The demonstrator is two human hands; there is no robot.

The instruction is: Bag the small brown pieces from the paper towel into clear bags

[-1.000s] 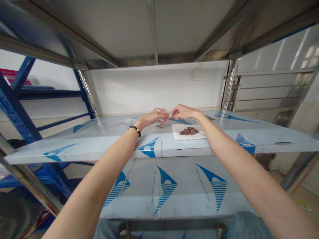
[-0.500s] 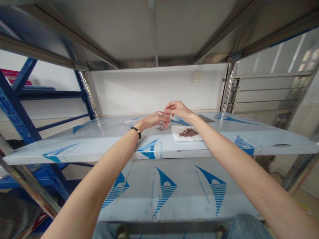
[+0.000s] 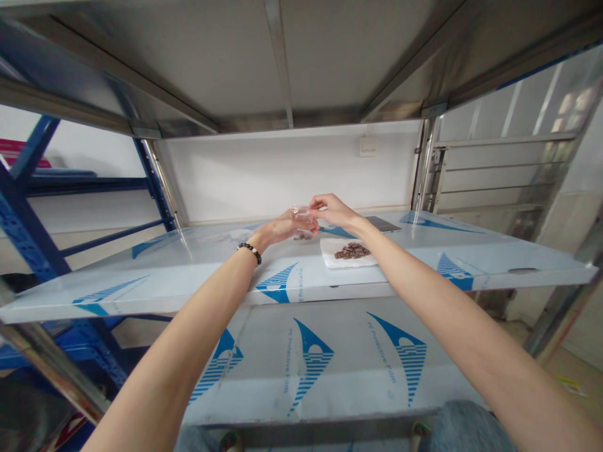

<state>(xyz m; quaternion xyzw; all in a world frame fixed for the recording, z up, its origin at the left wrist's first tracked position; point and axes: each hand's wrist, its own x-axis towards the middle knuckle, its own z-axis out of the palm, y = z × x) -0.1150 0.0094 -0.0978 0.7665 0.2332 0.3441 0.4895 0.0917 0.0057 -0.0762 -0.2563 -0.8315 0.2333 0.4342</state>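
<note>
A small clear plastic bag (image 3: 301, 213) stretches between my hands above the shelf. My left hand (image 3: 281, 228), with a dark bead bracelet on the wrist, supports the bag, its fingers reaching underneath. The thumb and index finger of my right hand (image 3: 333, 211) pinch the bag's right side. Under my left fingers lie a few small dark pieces (image 3: 304, 236), partly hidden; I cannot tell whether they are in a wrapper. Closer to me and to the right, a heap of small brown pieces (image 3: 352, 251) rests on a white paper sheet (image 3: 332, 260), partly behind my right forearm.
The work shelf (image 3: 183, 276) is covered in blue-printed protective film. Clear plastic (image 3: 226, 233) lies at its left rear, and a dark flat object (image 3: 382, 224) behind my right forearm. An upper metal shelf (image 3: 245, 75) hangs overhead. Metal posts (image 3: 162, 182) stand at the back corners.
The clear bag now looks spread wider across my left hand, whose fingers have straightened. My right hand keeps its pinch. The whole view has shifted slightly.
</note>
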